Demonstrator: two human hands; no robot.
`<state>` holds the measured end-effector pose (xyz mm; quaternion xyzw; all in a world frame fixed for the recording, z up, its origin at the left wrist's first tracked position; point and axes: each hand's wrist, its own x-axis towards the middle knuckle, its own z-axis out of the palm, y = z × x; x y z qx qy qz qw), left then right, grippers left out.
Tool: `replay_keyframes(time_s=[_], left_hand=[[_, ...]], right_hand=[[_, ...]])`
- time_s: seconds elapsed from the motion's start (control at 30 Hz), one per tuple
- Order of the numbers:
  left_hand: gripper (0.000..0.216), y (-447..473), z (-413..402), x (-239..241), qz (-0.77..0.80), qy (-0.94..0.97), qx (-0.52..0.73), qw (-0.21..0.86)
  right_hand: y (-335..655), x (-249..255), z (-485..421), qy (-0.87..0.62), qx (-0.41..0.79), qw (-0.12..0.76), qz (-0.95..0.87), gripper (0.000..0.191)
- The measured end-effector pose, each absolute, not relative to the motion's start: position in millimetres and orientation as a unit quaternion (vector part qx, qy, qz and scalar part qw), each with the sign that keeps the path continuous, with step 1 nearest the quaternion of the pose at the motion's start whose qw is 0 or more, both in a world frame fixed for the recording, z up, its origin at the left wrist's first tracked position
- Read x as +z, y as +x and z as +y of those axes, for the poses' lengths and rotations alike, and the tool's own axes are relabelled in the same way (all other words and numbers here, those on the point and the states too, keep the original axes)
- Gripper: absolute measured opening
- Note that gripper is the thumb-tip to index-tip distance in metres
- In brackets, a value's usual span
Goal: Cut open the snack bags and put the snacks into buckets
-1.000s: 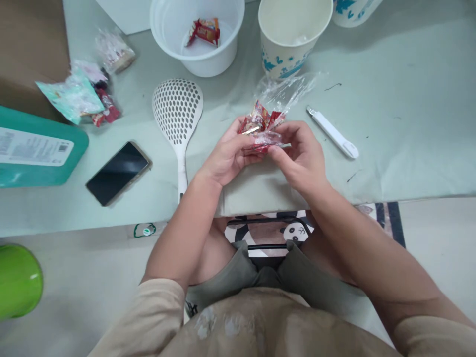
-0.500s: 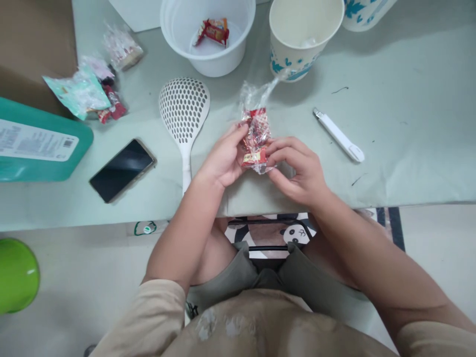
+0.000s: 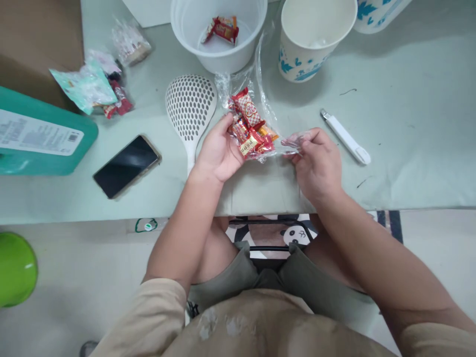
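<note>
A clear plastic bag (image 3: pixel 260 89) with several red wrapped candies (image 3: pixel 250 128) lies stretched between my hands over the pale green table (image 3: pixel 409 124). My left hand (image 3: pixel 217 151) is closed on the bag's left side, next to the candies. My right hand (image 3: pixel 320 161) pinches the bag's right end, fingers pressed together. Just left of my left hand lies a white slotted spoon (image 3: pixel 190 106). Behind the bag stands a white bowl (image 3: pixel 219 49) with one red candy (image 3: pixel 223 27) inside.
A paper cup with blue print (image 3: pixel 316 39) stands at the back right, a white utility knife (image 3: pixel 345 136) lies to the right. A phone (image 3: pixel 127 166), a teal box (image 3: pixel 40 144) and loose snack wrappers (image 3: pixel 96 84) are on the left. A green round object (image 3: pixel 17 267) is on the floor.
My hands have drawn apart, the right one moving right with the bag's end. The bag now lies spread sideways with the candies showing by my left hand.
</note>
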<state>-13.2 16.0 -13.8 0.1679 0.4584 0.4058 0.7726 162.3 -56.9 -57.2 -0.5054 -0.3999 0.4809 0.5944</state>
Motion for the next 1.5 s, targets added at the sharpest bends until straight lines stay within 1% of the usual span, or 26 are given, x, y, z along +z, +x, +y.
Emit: replay_keyframes(time_s=[0.03, 0.1, 0.2, 0.33, 0.4, 0.47, 0.6, 0.63, 0.7, 0.8, 0.87, 0.97, 1.07, 1.2, 1.3, 1.37, 1.5], left_hand=[[0.031, -12, 15, -13, 0.458, 0.166, 0.408, 0.772], [0.028, -8, 12, -13, 0.463, 0.172, 0.423, 0.76], [0.021, -1, 5, -15, 0.474, 0.208, 0.429, 0.74], [0.016, 6, -4, -14, 0.47, 0.257, 0.392, 0.748], [0.016, 9, -7, -13, 0.469, 0.277, 0.38, 0.747], [0.015, 10, -8, -13, 0.477, 0.297, 0.369, 0.74], [0.012, 7, -6, -13, 0.524, 0.36, 0.321, 0.702], [0.011, 5, -5, -13, 0.544, 0.404, 0.308, 0.668], [0.014, 0, -5, -13, 0.594, 0.518, 0.282, 0.546], [0.033, -7, -7, -9, 0.649, 0.644, 0.23, 0.333], [0.038, -11, -10, -6, 0.661, 0.676, 0.2, 0.257], [0.033, -15, -13, -2, 0.665, 0.696, 0.185, 0.199], [0.024, -17, -17, -3, 0.663, 0.705, 0.148, 0.204], [0.026, -19, -20, -6, 0.646, 0.725, 0.11, 0.213], [0.015, -21, -20, -6, 0.645, 0.72, 0.103, 0.235], [0.011, -22, -21, -4, 0.642, 0.703, 0.112, 0.284], [0.027, -23, -23, -3, 0.605, 0.647, 0.177, 0.429]], right_hand=[[163, -57, -55, -0.511, 0.506, 0.599, -0.352, 0.017], [164, -56, -51, -0.526, 0.505, 0.611, -0.307, 0.015], [167, -53, -48, -0.548, 0.448, 0.611, -0.354, 0.023], [169, -53, -48, -0.597, 0.429, 0.525, -0.428, 0.04], [171, -53, -48, -0.63, 0.412, 0.481, -0.45, 0.04], [174, -54, -48, -0.652, 0.386, 0.458, -0.464, 0.038], [181, -58, -47, -0.661, 0.348, 0.461, -0.479, 0.034], [182, -59, -47, -0.661, 0.34, 0.463, -0.484, 0.034], [185, -61, -47, -0.664, 0.323, 0.461, -0.492, 0.034], [187, -63, -47, -0.673, 0.3, 0.458, -0.498, 0.033], [188, -65, -47, -0.67, 0.29, 0.46, -0.505, 0.032], [188, -67, -46, -0.667, 0.279, 0.461, -0.514, 0.032], [188, -65, -45, -0.675, 0.271, 0.458, -0.51, 0.03], [189, -60, -44, -0.684, 0.273, 0.453, -0.502, 0.029], [193, -60, -44, -0.692, 0.269, 0.445, -0.501, 0.028], [198, -61, -43, -0.699, 0.258, 0.44, -0.501, 0.028], [207, -63, -43, -0.706, 0.241, 0.439, -0.501, 0.025]])
